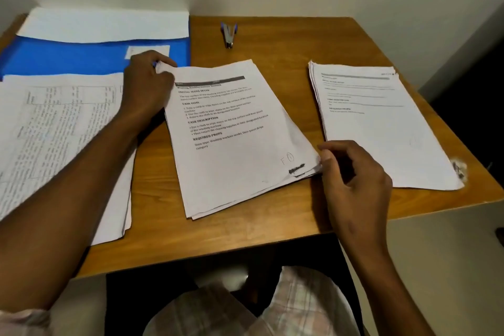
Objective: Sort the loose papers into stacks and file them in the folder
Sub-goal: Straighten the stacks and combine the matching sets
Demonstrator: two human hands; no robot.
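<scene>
A stack of printed papers [234, 150] lies tilted in the middle of the wooden table [272, 229]. My left hand [148, 82] pinches its top left corner. My right hand [351, 180] touches the stack's lower right corner with thumb and fingertips, fingers loosely curled. A second stack [381, 131] lies to the right, near the table's edge. A third stack with handwritten tables [60, 139] lies at the left under my left forearm. The blue folder [68, 57] lies at the back left with a white sheet [109, 24] on its far part.
A blue stapler [229, 34] lies at the back centre of the table. The wall runs close behind the table. The table's right edge drops off just past the right stack. My knees show below the front edge.
</scene>
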